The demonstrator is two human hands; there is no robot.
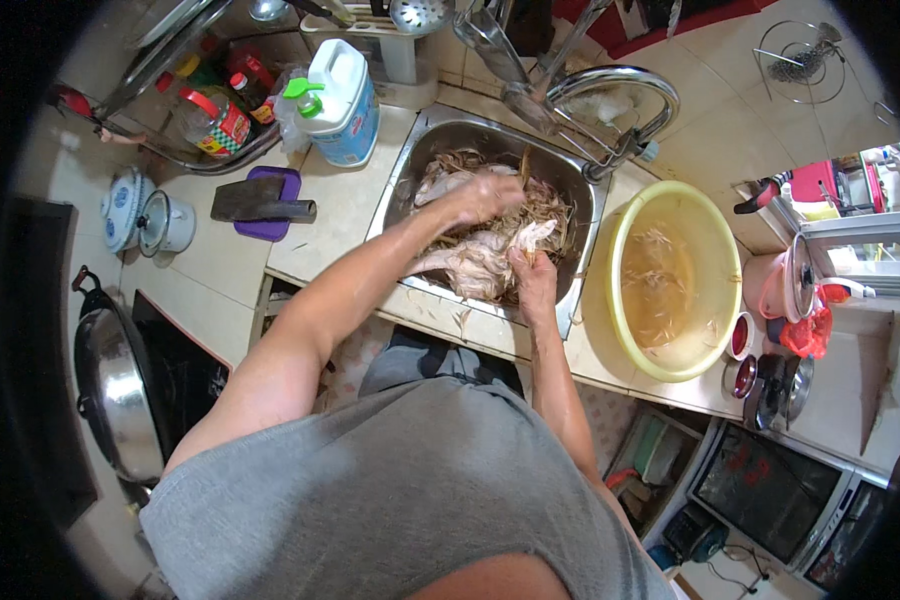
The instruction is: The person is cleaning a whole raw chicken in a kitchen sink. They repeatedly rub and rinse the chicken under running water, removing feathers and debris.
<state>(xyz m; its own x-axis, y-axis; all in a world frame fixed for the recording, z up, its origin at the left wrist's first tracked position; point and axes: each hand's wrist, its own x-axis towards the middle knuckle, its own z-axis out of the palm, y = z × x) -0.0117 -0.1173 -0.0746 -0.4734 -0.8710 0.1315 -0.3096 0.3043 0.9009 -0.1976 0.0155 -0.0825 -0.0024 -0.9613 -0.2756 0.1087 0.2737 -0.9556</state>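
A partly plucked bird carcass (480, 266) lies in the stainless steel sink (581, 259) among loose wet brown feathers (551, 191). My right hand (536, 274) grips a pale end part of the carcass, perhaps a wing or foot, at the sink's near right side. Above the feathers near the middle of the sink is my left hand (495, 196), blurred, its fingers bent; whether it holds feathers cannot be told. Another pale part of a carcass shows behind my left hand, and whether it belongs to the same bird is unclear.
A yellow plastic basin (619, 285) with brownish water and floating feathers stands right of the sink. The curved faucet (615, 82) rises behind. A cleaver (247, 199) rests on a purple board (277, 229) at left, near a white detergent jug (345, 105). A wok (120, 390) is far left.
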